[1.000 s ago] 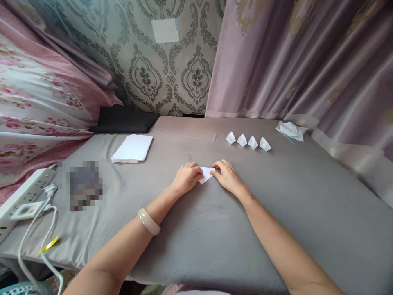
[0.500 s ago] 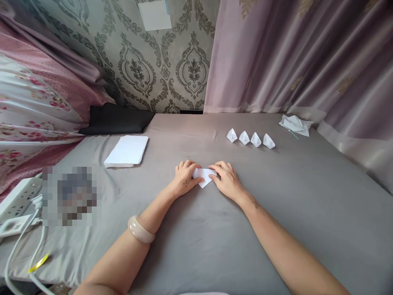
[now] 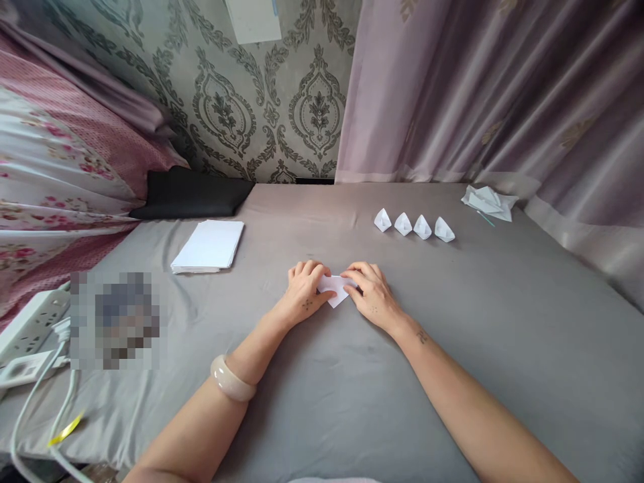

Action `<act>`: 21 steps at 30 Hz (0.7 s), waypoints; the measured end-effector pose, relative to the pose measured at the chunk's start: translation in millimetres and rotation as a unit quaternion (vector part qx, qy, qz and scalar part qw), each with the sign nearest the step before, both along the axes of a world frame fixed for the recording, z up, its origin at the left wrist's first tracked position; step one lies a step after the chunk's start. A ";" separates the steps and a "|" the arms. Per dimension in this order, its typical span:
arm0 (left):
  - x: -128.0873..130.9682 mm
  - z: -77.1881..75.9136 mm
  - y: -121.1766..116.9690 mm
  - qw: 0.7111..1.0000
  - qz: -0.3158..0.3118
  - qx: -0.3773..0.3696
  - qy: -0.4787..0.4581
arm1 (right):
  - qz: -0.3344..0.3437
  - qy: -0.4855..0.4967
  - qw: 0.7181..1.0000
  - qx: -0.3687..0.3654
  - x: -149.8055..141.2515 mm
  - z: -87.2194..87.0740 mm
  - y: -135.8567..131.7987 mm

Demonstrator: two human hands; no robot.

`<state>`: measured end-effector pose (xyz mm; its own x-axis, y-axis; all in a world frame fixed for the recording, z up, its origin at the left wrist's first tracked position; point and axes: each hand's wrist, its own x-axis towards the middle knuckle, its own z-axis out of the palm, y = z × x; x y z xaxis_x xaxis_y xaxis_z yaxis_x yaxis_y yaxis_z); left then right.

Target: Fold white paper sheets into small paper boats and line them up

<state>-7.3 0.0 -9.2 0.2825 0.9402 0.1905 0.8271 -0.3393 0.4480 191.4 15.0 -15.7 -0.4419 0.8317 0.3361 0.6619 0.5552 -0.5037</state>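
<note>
A small white folded paper (image 3: 336, 290) lies at the middle of the grey cloth, its point toward me. My left hand (image 3: 305, 288) grips its left corner, with the thumb on top and the fingers curled at the far edge. On the opposite corner my right hand (image 3: 369, 290) pinches the paper between thumb and fingers. The far edge is partly hidden behind the fingertips. Beyond the right hand stands a row of several small folded paper boats (image 3: 403, 225).
Back left is a stack of white paper (image 3: 208, 245), with a black cloth (image 3: 196, 193) behind it. More folded white paper (image 3: 489, 202) sits at the back right beside a thin stick. A power strip (image 3: 33, 325) with cables and a yellow strip (image 3: 66, 429) are at the left edge.
The hands and the folded paper stay almost in place, with only tiny finger movement. The whole view has shifted slightly.
</note>
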 end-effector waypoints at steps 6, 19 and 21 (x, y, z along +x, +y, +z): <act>0.7 3.3 -0.2 1.000 0.002 -0.008 0.001 | 0.009 -0.013 1.000 0.022 -2.1 0.9 -0.7; -10.8 8.9 9.3 0.992 0.055 -0.094 -0.058 | 0.003 -0.006 0.993 -0.118 -0.6 -1.2 15.6; -13.0 9.4 10.2 0.992 0.052 -0.097 -0.061 | 0.004 -0.009 0.993 -0.117 0.0 -1.4 16.5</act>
